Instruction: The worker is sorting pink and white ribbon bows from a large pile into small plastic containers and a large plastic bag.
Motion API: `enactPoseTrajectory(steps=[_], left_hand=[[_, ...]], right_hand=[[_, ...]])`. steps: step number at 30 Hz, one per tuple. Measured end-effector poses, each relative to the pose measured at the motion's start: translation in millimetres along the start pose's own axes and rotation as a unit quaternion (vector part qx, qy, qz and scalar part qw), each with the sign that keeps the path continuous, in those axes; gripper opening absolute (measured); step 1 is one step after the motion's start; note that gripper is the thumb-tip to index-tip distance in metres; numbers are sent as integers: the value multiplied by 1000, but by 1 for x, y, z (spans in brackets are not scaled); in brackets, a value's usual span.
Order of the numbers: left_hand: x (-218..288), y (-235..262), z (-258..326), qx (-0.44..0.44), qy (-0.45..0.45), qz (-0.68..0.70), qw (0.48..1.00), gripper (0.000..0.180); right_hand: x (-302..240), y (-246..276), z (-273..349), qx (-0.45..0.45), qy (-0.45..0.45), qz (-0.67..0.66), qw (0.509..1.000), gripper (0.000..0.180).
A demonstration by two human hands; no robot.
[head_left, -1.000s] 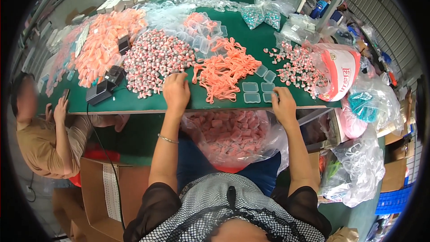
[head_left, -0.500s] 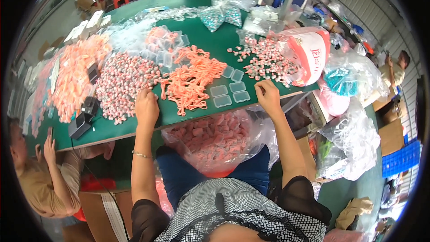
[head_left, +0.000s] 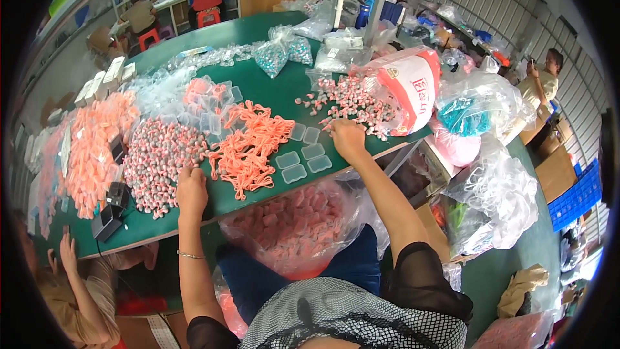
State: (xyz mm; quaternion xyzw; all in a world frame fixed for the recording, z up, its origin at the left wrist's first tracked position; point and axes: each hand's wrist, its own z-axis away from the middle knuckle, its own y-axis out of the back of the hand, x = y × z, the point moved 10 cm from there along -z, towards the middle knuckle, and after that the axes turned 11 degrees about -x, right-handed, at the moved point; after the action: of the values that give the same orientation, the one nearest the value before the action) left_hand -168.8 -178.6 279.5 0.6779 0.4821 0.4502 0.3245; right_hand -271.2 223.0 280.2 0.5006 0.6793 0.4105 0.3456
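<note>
My left hand [head_left: 192, 187] is closed at the near edge of a big heap of small pink-and-grey plug-like pieces [head_left: 161, 161]. Its curled fingers hide whatever they may hold. Farther right, my right hand [head_left: 347, 139] reaches to the near side of a looser spread of similar pink-and-grey pieces [head_left: 361, 100]. Its fingertips are drawn together there, and I cannot make out what is between them. Between my hands lie a tangle of orange looped cords [head_left: 248, 145] and several small clear plastic cases [head_left: 290, 159] near the table edge.
A red-and-white bag [head_left: 413, 87] lies open beside the loose pieces. Orange bundles [head_left: 100, 148] and clear plastic cases [head_left: 174, 84] cover the left and back. Below the table edge, a clear sack [head_left: 290, 220] holds pink packs. A co-worker's hand [head_left: 68, 252] is at far left.
My right hand has moved forward from the table edge to the loose pink-and-grey pieces. My left hand stays closed by the big heap. The whole view has shifted.
</note>
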Motion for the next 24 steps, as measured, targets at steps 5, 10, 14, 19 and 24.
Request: enactPoseTrajectory(steps=[5,10,14,19,24], left_hand=[[2,0,-1,-17,-21,26,999,14],[12,-11,16,-15,6,193,981,11],[14,-6,27,-8,20,158,987,10],[19,-4,29,-20,35,211,977,13],[76,-19,27,-20,17,440,898,13]], right_hand=[[2,1,-2,30,-2,-23,999,9],[7,11,25,50,2,-175,983,9],[11,10,36,35,-16,-168,985,8],[17,12,40,-1,-40,-199,979,6],[-23,35,52,4,3,-382,924,15]])
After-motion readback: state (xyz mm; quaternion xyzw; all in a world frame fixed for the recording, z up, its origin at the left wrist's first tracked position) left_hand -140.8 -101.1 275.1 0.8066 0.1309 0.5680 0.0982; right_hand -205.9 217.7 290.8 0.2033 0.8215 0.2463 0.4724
